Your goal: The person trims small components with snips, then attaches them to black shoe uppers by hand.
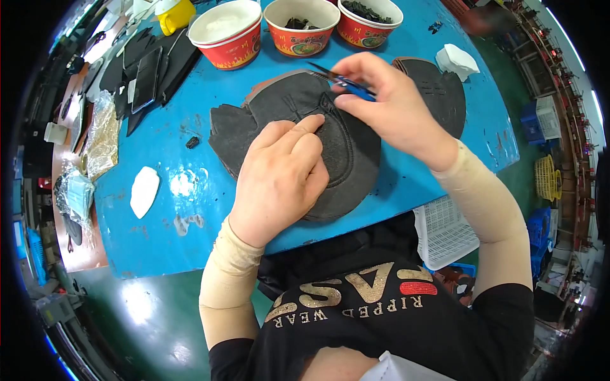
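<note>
A stack of black leather-like cut pieces (pixel 362 152) with brownish edges lies on the blue table in front of me. The top piece has a curved stitched outline and small stitched slits. My left hand (pixel 276 174) rests on the stack, fingers bent and pressed together at the top of the stitched curve. In my right hand (pixel 403 105) is a pair of small thread snips (pixel 349 86) with dark blades and a blue handle. Its blades point up and left, above the top piece. What lies under my left fingertips is hidden.
Paper bowls (pixel 227 51) stand along the far side, two with black scraps. A second black stack (pixel 438 92) and crumpled white paper (pixel 457 61) lie at right. On the left are a white oval piece (pixel 145 192), a phone (pixel 147 79) and a yellow container (pixel 175 17).
</note>
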Motion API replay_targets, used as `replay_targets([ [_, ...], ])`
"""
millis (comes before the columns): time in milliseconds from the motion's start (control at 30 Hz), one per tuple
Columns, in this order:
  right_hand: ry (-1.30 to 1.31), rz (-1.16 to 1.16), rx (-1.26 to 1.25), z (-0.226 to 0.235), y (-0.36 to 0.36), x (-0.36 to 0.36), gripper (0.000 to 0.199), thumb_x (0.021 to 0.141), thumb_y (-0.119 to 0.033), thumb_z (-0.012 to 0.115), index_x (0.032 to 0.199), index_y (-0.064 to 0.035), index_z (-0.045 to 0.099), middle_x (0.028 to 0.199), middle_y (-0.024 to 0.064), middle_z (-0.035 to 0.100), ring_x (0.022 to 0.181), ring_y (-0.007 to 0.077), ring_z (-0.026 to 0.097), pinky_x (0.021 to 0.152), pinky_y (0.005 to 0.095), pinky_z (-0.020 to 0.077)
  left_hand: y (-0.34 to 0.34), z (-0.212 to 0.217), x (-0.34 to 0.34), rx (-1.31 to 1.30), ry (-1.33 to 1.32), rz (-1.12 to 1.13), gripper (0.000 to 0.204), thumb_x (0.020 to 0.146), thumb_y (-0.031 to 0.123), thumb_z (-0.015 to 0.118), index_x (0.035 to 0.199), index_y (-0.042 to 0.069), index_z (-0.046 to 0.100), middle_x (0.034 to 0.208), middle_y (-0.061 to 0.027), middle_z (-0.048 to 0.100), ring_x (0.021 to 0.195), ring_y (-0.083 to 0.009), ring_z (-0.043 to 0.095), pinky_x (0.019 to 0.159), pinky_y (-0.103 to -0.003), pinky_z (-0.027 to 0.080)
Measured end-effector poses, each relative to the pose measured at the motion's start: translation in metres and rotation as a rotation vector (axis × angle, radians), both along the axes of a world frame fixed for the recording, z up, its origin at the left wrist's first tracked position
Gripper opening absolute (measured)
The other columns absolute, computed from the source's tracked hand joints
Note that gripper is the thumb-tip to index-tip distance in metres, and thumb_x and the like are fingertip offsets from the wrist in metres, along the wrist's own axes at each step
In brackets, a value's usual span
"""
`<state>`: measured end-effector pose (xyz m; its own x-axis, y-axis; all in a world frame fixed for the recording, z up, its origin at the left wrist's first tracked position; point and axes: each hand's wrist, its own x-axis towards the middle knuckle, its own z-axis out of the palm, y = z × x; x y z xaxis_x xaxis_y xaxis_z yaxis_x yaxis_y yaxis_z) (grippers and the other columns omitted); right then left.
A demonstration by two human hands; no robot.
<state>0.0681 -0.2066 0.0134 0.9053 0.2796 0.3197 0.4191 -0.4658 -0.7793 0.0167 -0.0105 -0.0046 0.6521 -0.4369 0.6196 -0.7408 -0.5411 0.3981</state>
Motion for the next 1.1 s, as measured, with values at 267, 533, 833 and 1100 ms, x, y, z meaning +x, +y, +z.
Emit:
replay_targets([
  [267,-0.207,0.027,-0.198,-0.018,0.01,-0.008,0.028,0.082,-0.01,0.068,0.106,-0.0045,0.055,0.095,0.0148,0.067,0.087,0.0339,0.066,0.072,0.0414,0.0525,-0.001,0.0,-0.001,-0.006,0.023,0.023,0.015,0.07,-0.004,0.063,0.078,0.0,0.051,0.109,-0.0161,0.066,0.084,-0.0337,0.059,0.077,-0.04,0.048],
  [533,0.474,-0.076,0.429,0.016,-0.052,-0.069,0.026,0.092,-0.013,0.063,0.112,-0.0011,0.052,0.092,0.0031,0.058,0.08,0.0075,0.055,0.068,0.0223,0.0446,-0.003,0.009,0.001,0.167,0.042,0.009,0.013,0.072,-0.003,0.061,0.08,0.0,0.05,0.114,-0.0173,0.064,0.087,-0.0334,0.057,0.081,-0.039,0.048],
  [833,0.478,-0.045,-0.841,-0.062,-0.191,-0.194,0.01,0.089,-0.011,0.061,0.092,-0.0035,0.056,0.078,0.0126,0.059,0.07,0.026,0.06,0.063,0.0351,0.047,0.002,0.021,0.002,0.333,0.063,-0.067,0.014,0.074,0.0,0.063,0.08,0.0,0.05,0.119,-0.0181,0.061,0.094,-0.0341,0.057,0.084,-0.039,0.048],
  [1100,0.216,-0.128,-0.377,-0.06,-0.178,-0.177,0.014,0.082,-0.003,0.063,0.095,-0.0006,0.059,0.083,0.0134,0.059,0.072,0.0297,0.06,0.064,0.0355,0.0468,0.008,0.017,-0.022,0.33,0.003,0.091,0.014,0.078,0.003,0.064,0.084,0.003,0.051,0.12,-0.0136,0.062,0.102,-0.0308,0.057,0.082,-0.039,0.045],
])
